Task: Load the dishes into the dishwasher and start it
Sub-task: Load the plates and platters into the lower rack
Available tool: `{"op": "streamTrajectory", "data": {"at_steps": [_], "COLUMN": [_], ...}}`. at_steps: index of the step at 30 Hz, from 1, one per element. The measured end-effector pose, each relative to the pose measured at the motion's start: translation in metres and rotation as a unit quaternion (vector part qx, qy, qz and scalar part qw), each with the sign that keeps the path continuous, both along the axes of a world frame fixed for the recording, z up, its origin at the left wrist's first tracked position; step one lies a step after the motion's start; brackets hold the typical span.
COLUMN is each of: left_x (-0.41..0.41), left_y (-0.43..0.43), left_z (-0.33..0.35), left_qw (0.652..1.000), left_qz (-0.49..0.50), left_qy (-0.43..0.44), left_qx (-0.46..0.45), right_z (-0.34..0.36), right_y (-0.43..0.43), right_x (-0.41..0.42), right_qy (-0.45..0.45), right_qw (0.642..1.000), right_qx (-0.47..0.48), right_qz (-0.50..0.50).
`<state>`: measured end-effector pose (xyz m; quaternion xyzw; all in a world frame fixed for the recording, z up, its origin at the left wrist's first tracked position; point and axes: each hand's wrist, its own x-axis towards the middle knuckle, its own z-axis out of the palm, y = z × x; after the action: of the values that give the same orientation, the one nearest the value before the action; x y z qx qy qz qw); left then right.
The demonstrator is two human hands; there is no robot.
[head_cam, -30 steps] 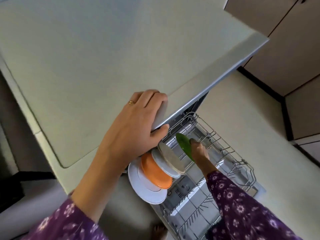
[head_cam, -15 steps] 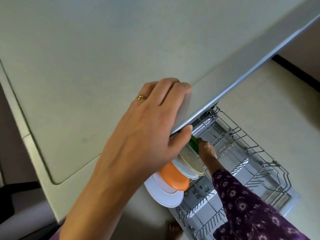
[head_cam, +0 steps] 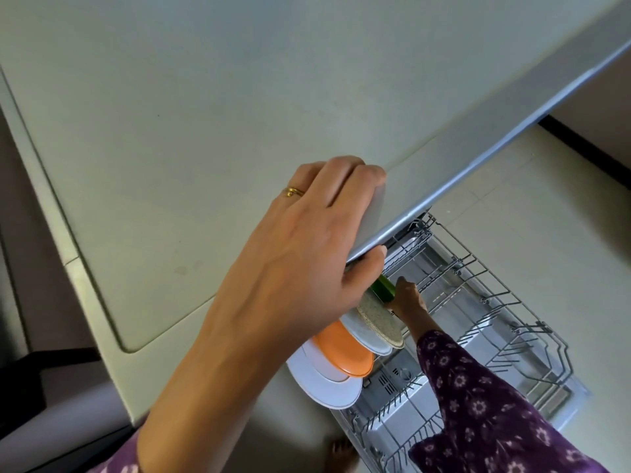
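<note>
Partly loaded | my left hand (head_cam: 300,268) gripped the worktop (head_cam: 205,114) edge | right hand (head_cam: 408,300) slotted green plate (head_cam: 384,287) behind four racked plates (head_cam: 341,353) | rack (head_cam: 495,302) mostly empty; start pending

Place: a home kitchen.
Appliance: a dishwasher's wire rack (head_cam: 478,322) stood pulled out low above the floor, under a pale table (head_cam: 205,114) with a metal edge.
Dishes: an orange plate (head_cam: 345,349), white plates (head_cam: 324,384) and a speckled plate (head_cam: 380,319) stood upright in the rack.
Floor: pale floor tiles (head_cam: 546,216) with a dark skirting (head_cam: 587,148).
Person: a bare foot (head_cam: 341,455) and a floral sleeve (head_cam: 478,404).
</note>
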<state>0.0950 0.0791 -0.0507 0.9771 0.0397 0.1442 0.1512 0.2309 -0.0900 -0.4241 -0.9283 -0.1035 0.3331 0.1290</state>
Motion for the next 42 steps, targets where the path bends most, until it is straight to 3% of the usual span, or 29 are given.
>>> {"op": "streamTrajectory", "data": {"at_steps": [8,18,23,32,42], "left_x": [-0.003,-0.05,-0.154,-0.408,-0.632], "left_y": [-0.002,-0.007,-0.013,0.011,0.09], "left_z": [0.002,0.014,0.032,0.054,0.113], "left_qw": [0.999,0.999,0.996,0.97,0.892], "left_qz": [-0.014,0.007,0.063,0.226,0.439], "left_qy": [-0.029,-0.039,-0.03,-0.003,-0.046], "left_qx": [0.008,0.005,-0.048,-0.093,-0.095], "right_z": [0.084,0.275,0.36,0.481,0.561], "right_y": [-0.013,-0.008,-0.006,0.05,0.199], "right_x": [-0.024,-0.121,-0.195,-0.346,-0.493], "right_qy": [-0.062,-0.123,-0.176,-0.242,-0.189], "right_qw": [0.998,0.981,0.966,0.894,0.833], "right_qx": [0.008,0.07,0.118,0.28,0.358], "right_qz": [0.01,0.135,0.15,0.253,0.378]}}
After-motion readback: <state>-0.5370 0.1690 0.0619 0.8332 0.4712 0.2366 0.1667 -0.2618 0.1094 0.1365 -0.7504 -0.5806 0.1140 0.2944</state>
